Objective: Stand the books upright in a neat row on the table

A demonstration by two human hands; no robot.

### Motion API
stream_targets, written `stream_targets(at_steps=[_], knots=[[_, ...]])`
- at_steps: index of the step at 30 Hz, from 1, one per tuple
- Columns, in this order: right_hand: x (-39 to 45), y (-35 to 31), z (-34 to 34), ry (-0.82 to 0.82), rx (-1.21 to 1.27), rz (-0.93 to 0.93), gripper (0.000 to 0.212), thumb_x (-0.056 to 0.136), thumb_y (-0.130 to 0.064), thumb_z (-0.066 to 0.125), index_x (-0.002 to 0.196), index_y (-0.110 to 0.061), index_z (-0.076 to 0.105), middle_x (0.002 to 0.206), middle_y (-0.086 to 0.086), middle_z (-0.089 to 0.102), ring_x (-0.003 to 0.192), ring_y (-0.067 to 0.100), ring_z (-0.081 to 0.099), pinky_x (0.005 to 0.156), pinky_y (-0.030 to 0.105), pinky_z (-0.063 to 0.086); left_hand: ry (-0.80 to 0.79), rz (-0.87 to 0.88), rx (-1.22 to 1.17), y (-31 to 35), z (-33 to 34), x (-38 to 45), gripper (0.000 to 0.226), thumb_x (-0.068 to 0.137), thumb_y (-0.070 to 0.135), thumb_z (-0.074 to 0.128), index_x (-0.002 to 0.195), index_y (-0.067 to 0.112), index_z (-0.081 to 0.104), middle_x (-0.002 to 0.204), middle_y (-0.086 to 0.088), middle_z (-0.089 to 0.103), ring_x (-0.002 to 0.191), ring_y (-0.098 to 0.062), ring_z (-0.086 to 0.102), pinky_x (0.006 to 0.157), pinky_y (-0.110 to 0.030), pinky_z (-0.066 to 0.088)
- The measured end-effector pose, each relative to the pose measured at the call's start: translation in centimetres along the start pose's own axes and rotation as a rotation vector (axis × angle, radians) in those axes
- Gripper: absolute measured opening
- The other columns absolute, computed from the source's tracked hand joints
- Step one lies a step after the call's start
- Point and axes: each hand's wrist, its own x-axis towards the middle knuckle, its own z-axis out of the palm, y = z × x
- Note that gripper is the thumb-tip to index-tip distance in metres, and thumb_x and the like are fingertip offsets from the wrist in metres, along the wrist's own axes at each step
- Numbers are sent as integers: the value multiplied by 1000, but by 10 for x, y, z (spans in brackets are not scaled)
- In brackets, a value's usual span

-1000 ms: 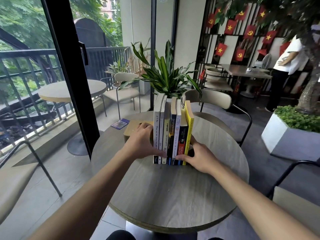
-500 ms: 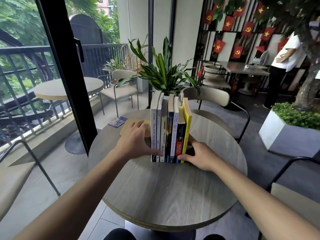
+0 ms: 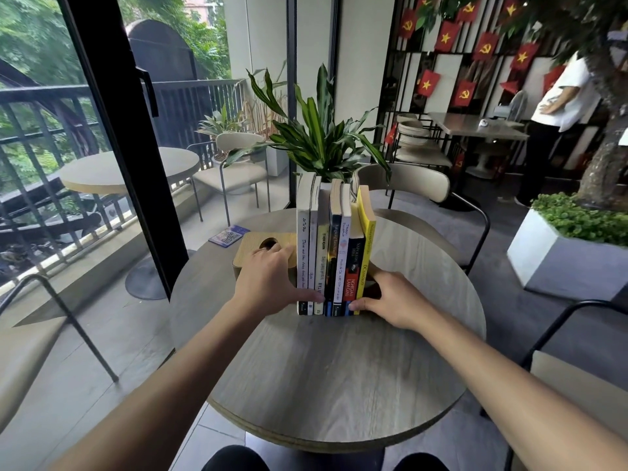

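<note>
Grey wood-grain covers the round desk [image 3: 333,375] in the middle of the frame, and the books [image 3: 334,253] stand upright on it in a tight row just above centre, spines facing the camera. From left to right the spines run white, grey, cream, dark blue, white, black with a red band, then yellow [image 3: 365,253] at the right end. The left hand [image 3: 268,283] lies flat against the left side of the row, its fingers [image 3: 272,254] stretched out and close together along the white cover, the thumb pressing across the lower spines. The right hand [image 3: 396,300] presses against the right side low down, fingers curled behind the yellow book and the thumb touching its bottom edge; neither hand wraps around a book, both simply squeeze the row from opposite sides. Left of the books, partly under the left hand, sits a pale wooden box [image 3: 258,248] with an oval hole in its top. Further up and left, near the desk edge, lies a small blue card [image 3: 229,235] with a QR code. Behind the row rises a leafy plant [image 3: 319,134], and a beige chair [image 3: 404,181] stands at the far side.
</note>
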Motion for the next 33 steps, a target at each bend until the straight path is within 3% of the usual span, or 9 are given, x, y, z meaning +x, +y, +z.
stream_targets(at_steps=[6,11,18,30,33], knots=[[0,-2,0,-14,6,7,65,81,-36,76,138,-27,46,133,-1,61,122,17,55,94,26,41,-78,8,-28,-1,-6,-1,100,53,92,53,125,22,59,106,4,65,95,-16,58,87,-35,50],[-4,-7,0,21,49,4,94,74,-37,83,148,-31,25,136,-4,58,124,14,54,98,27,43,-33,-66,52,-1,-4,-5,111,52,96,49,136,23,50,127,0,55,118,-19,43,96,-39,46],[-9,-6,-5,47,22,-5,121,65,-52,84,155,-29,5,157,-1,33,142,18,34,112,46,36,86,-56,137,1,-1,-8,125,49,103,38,144,21,39,142,-4,47,129,-26,37,109,-44,33],[-18,-3,-9,118,-49,-41,122,61,-77,70,152,-42,-3,161,-5,21,144,17,27,111,43,36,141,-60,27,3,-9,-18,125,53,102,45,148,21,37,147,-3,44,134,-24,33,110,-45,34],[-25,-8,-14,172,4,-44,119,61,-81,66,154,-39,5,160,-4,26,139,15,36,108,45,41,246,-64,-57,5,-21,-26,117,57,100,46,140,17,47,133,-2,52,123,-18,40,103,-39,40]])
